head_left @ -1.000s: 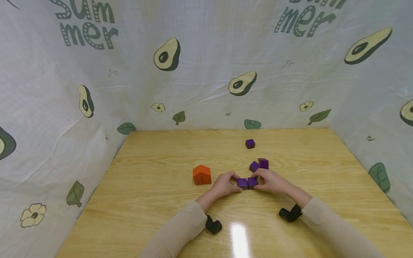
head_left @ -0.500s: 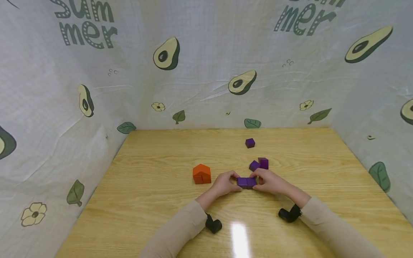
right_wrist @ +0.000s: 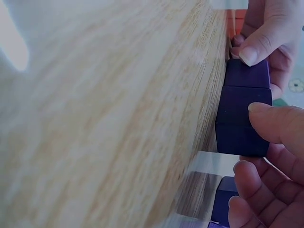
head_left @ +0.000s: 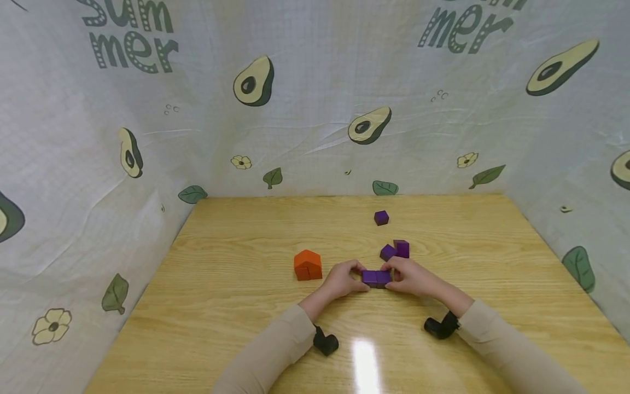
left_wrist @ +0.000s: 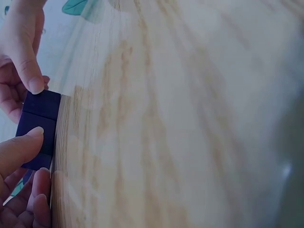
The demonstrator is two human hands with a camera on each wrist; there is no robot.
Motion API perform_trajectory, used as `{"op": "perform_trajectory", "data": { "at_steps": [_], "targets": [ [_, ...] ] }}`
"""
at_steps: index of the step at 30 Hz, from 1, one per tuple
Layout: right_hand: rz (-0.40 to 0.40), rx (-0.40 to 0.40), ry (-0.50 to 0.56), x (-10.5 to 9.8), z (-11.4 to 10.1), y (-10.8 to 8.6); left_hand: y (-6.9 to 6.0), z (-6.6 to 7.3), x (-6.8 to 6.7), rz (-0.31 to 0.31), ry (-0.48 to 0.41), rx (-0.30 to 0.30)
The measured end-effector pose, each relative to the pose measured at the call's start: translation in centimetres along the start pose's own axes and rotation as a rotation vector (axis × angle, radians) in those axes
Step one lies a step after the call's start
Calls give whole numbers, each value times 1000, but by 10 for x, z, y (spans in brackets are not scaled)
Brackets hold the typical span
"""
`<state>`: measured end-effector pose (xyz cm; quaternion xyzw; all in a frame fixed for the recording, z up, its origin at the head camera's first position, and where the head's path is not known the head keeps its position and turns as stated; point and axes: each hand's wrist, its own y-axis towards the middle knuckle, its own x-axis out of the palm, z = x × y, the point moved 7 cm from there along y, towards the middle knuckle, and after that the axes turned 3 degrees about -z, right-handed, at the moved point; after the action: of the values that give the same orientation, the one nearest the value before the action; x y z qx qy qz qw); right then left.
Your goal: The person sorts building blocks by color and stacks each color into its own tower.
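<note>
Orange blocks (head_left: 307, 265) stand house-shaped, apparently complete, well in from the left edge of the table (head_left: 206, 306). Now the left hand (head_left: 343, 278) pinches the left purple block (head_left: 369, 278), flush with the right purple block (head_left: 383, 278): that pair looks set! Towards the far edge, a lone purple cube (head_left: 381, 218), then two loose purple pieces (head_left: 402, 249), seemingly left over; the right hand (head_left: 409, 275) pinches the right purple block.

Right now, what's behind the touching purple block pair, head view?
Behind the block pair: an angled purple block close to another purple block, then a lone purple cube farther back. The right hand blocks part of the view; anything under it can't be seen.
</note>
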<state>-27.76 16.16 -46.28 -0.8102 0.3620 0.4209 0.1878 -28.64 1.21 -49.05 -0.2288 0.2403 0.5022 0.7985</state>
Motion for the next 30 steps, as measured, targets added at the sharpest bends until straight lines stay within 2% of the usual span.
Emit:
{"op": "perform_trajectory", "data": {
  "at_steps": [12,21,25,30],
  "targets": [
    [-8,10,9,-1,0,1,-1,1,0,2,-3,7],
    [-12,37,28,-5,-2,-2,-1,-2,1,-22,-56,-43],
    [37,40,6,-18,-2,-4,-1,-3,2,-35,-103,-59],
    [148,61,-70,-37,1,-2,1,-5,2,-46,-118,-58]
  ]
}}
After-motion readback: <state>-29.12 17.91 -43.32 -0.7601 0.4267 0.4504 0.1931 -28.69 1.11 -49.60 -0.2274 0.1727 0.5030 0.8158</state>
